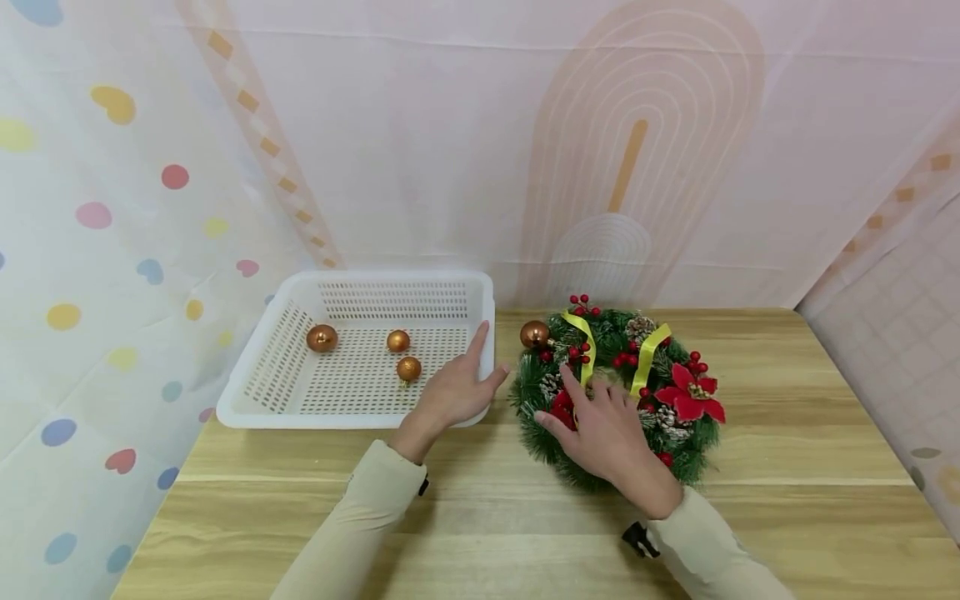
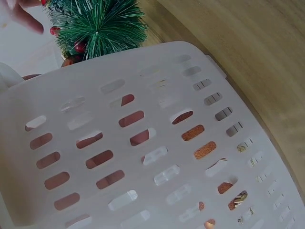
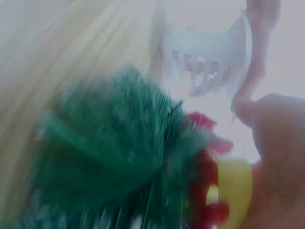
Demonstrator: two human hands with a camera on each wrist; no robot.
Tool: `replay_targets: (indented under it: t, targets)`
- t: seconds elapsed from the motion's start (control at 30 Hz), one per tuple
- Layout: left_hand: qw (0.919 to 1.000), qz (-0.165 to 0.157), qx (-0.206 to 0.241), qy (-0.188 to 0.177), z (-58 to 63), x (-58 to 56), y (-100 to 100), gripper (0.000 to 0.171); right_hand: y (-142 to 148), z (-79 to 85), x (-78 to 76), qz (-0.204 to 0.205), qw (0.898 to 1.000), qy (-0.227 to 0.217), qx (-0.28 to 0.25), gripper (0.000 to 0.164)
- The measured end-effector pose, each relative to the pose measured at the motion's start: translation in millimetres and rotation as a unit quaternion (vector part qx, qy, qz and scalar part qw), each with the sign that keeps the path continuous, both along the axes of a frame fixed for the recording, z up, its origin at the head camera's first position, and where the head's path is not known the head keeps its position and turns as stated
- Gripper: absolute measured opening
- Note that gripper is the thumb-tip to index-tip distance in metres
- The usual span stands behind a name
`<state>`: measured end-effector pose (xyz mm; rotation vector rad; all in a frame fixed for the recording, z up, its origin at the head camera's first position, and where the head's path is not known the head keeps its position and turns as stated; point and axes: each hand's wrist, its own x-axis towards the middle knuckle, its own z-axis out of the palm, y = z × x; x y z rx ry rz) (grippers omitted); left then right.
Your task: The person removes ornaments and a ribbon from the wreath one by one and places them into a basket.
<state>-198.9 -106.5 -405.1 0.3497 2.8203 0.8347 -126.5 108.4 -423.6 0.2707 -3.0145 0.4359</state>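
Note:
A white slotted plastic basket (image 1: 360,421) stands on the left, holding copper-coloured baubles: a larger smooth one (image 1: 322,337) and two smaller ones (image 1: 398,340), (image 1: 408,369). My left hand (image 1: 453,387) lies at the basket's right rim, index finger and thumb stretched out. To the right lies a green Christmas wreath (image 1: 705,442) with red berries, pine cones and a red poinsettia (image 1: 690,393). My right hand (image 1: 611,429) is over its front left part, thumb and index finger extended, close to a yellow ribbon (image 3: 234,191). Another copper bauble (image 1: 535,334) sits at the wreath's upper left edge.
Both things stand on a wood-grain table (image 1: 487,508), with a narrow gap between basket and wreath. A pale patterned cloth (image 1: 420,150) hangs right behind the table, and a dotted one (image 1: 97,275) hangs along the left side.

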Motion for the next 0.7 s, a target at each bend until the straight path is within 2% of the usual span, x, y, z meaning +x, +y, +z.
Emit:
replay_targets:
  t: [0.13,0.3,0.57,0.7]
  targets:
    - [1.0000,0.002,-0.001,0.000,-0.6,0.0,0,0.079,-17,-1.2,-7.5,-0.051,0.998,-0.029,0.006,0.083]
    - [1.0000,-0.001,0.008,-0.005,0.6,1.2,0,0.080,-27,-11.6,-12.7,-0.086,0.996,-0.001,0.026,0.084]
    - [1.0000,-0.002,0.006,-0.003,1.3,0.9,-1,0.080,-25,-27.1,-12.3,-0.079,0.994,0.064,0.036,0.075]
    - [1.0000,0.000,0.004,-0.003,0.8,0.6,-1,0.080,-21,-30.9,-11.1,-0.066,0.994,0.076,0.038,0.073]
